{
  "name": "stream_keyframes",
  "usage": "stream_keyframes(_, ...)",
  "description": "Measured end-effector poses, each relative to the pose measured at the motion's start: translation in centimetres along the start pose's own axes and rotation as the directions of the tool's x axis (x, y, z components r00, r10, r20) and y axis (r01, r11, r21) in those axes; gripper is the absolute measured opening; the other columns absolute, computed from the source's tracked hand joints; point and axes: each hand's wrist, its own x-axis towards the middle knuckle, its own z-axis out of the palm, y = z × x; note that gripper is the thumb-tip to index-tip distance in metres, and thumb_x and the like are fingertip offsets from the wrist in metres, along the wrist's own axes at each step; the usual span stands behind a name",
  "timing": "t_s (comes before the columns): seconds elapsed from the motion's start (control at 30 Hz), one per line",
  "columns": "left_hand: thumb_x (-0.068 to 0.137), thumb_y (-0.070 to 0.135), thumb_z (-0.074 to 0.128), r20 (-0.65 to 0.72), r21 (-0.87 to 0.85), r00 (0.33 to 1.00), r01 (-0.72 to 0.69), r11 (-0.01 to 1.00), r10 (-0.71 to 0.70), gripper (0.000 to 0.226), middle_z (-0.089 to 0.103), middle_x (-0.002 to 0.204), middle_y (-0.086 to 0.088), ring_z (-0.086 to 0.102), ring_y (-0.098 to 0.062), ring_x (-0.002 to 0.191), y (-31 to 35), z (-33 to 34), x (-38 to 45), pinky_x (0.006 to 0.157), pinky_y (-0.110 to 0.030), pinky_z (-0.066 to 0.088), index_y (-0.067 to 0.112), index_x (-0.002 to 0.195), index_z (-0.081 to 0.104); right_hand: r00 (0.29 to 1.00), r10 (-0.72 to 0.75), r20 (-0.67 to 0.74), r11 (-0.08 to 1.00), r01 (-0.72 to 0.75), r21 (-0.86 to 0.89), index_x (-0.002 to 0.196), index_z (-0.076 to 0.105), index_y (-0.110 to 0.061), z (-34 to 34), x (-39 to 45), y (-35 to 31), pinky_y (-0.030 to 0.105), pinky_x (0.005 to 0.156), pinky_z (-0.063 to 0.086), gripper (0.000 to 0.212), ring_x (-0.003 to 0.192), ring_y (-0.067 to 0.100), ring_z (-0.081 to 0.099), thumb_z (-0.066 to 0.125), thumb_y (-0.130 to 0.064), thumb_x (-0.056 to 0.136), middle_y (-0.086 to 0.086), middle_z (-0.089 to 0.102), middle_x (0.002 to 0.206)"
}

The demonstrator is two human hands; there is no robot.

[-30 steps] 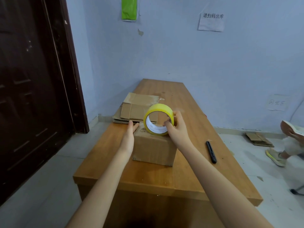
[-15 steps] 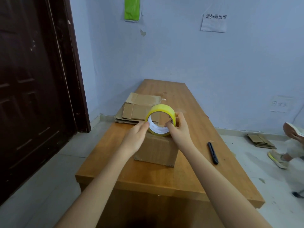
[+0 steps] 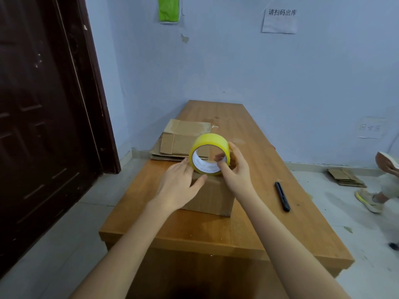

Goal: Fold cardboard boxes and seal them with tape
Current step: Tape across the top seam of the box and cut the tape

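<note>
One tape roll (image 3: 209, 153) stands on one box (image 3: 210, 196), gripped by the right hand (image 3: 235, 169); the left hand (image 3: 179, 183) lies flat on the box.

Yellow tape roll (image 3: 209, 153), brown box (image 3: 210, 197)

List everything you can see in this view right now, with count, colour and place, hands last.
Folded-up cardboard box: 1, brown, middle of the table, under both hands.
Roll of yellow packing tape: 1, yellow with a white core, standing on edge on the box top.
Flattened cardboard sheets: a stack, brown, left side of the table behind the box.
Black utility knife: 1, black, on the table right of the box.
Long wooden table: 1, orange-brown, against the wall.
Flattened cardboard on the floor: a small pile, brown, far right by the wall.
Dark wooden door: 1, dark brown, left.
Paper notices on the wall: 2, white.
Green sheet: 1, on the wall, top.
Another person's leg and shoe: right edge.
Left hand: flat on the box.
Right hand: fingers holding the roll.
</note>
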Motion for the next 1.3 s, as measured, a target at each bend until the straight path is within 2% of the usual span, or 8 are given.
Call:
stream_keyframes(0.17, 0.098, 0.053, 0.026, 0.021, 0.105, 1.000, -0.014, 0.994, 0.012, 0.063, 0.041, 0.147, -0.005, 0.032, -0.017, 0.137, 0.4, -0.3, -0.1, 0.110, -0.027, 0.022, 0.010, 0.142, 0.039, 0.998, -0.005, -0.062, 0.998, 0.008, 0.054, 0.126, 0.054, -0.010, -0.1, -0.2, -0.4, 0.027, 0.075, 0.053, 0.044, 0.093, 0.019, 0.063, 0.056, -0.014, 0.082, 0.009, 0.066, 0.099)
stream_keyframes(0.3, 0.099, 0.052, 0.023, 0.021, 0.160, 0.999, -0.032, 0.987, 0.029, 0.065, 0.032, 0.152, -0.008, 0.023, -0.016, 0.143, 0.5, -0.4, -0.1, 0.114, -0.024, 0.013, 0.007, 0.144, 0.035, 0.992, 0.046, -0.120, 0.990, -0.029, 0.137, 0.121, 0.053, -0.017, -0.1, -0.2, -0.4, 0.030, 0.078, 0.055, 0.042, 0.099, 0.019, 0.065, 0.061, 0.000, 0.084, 0.008, 0.067, 0.105)
stream_keyframes(0.5, 0.079, 0.062, -0.009, 0.025, 0.185, 0.999, -0.052, 0.981, 0.048, 0.094, 0.028, 0.155, -0.005, 0.018, -0.013, 0.145, 0.5, -0.3, 0.1, 0.115, -0.024, 0.010, 0.010, 0.146, 0.031, 0.920, 0.283, -0.271, 0.881, -0.137, 0.454, 0.120, 0.051, -0.013, -0.1, -0.4, -0.5, 0.013, 0.071, 0.051, 0.043, 0.090, 0.004, 0.068, 0.060, 0.009, 0.084, 0.010, 0.068, 0.107)
stream_keyframes(0.63, 0.091, 0.059, 0.002, 0.033, 0.206, 0.999, -0.048, 0.977, 0.042, 0.081, 0.026, 0.155, -0.006, 0.017, -0.014, 0.145, 0.4, -0.1, 0.1, 0.116, -0.025, 0.008, 0.007, 0.148, 0.028, 0.955, 0.154, -0.254, 0.963, -0.087, 0.257, 0.117, 0.056, -0.008, 0.1, -0.6, -0.3, 0.011, 0.080, 0.048, 0.040, 0.095, -0.001, 0.062, 0.061, 0.009, 0.081, 0.004, 0.065, 0.110)
stream_keyframes(0.73, 0.082, 0.060, -0.007, 0.021, 0.212, 0.999, -0.045, 0.976, 0.042, 0.091, 0.026, 0.155, -0.006, 0.016, -0.014, 0.145, 0.4, 0.0, 0.1, 0.115, -0.024, 0.007, 0.008, 0.148, 0.028, 0.978, 0.163, -0.130, 0.983, -0.148, 0.112, 0.116, 0.056, -0.011, -0.1, -0.5, 0.2, 0.007, 0.075, 0.044, 0.037, 0.096, 0.004, 0.058, 0.065, -0.001, 0.082, -0.004, 0.061, 0.106)
stream_keyframes(0.9, 0.080, 0.063, -0.009, 0.020, 0.177, 0.999, -0.048, 0.983, 0.046, 0.094, 0.023, 0.156, -0.006, 0.014, -0.014, 0.146, 0.3, -0.1, 0.0, 0.115, -0.024, 0.007, 0.009, 0.149, 0.026, 0.959, 0.254, -0.125, 0.963, -0.239, 0.123, 0.095, 0.059, -0.007, 0.2, -0.6, 0.4, 0.024, 0.069, 0.042, 0.007, 0.079, 0.012, 0.053, 0.054, -0.012, 0.093, 0.000, 0.057, 0.084)
stream_keyframes(1.07, 0.099, 0.052, 0.018, 0.057, 0.171, 0.997, -0.054, 0.984, 0.045, 0.066, 0.015, 0.158, -0.004, 0.009, -0.013, 0.146, 0.2, -0.4, -0.1, 0.116, -0.025, 0.004, 0.012, 0.152, 0.016, 0.792, 0.549, -0.269, 0.759, -0.337, 0.557, 0.089, 0.060, -0.016, -0.2, -0.2, -0.1, 0.037, 0.088, 0.047, 0.009, 0.092, 0.020, 0.059, 0.052, -0.012, 0.093, 0.005, 0.067, 0.093)
stream_keyframes(1.3, 0.098, 0.056, 0.012, 0.088, 0.166, 0.995, -0.054, 0.985, 0.039, 0.071, 0.008, 0.159, -0.005, 0.004, -0.013, 0.147, 0.0, -0.2, 0.0, 0.118, -0.028, 0.000, 0.010, 0.152, 0.009, 0.839, 0.448, -0.310, 0.840, -0.276, 0.467, 0.099, 0.058, -0.019, 0.0, -0.8, 0.4, 0.038, 0.093, 0.047, 0.008, 0.099, 0.018, 0.063, 0.051, -0.021, 0.098, 0.001, 0.070, 0.096)
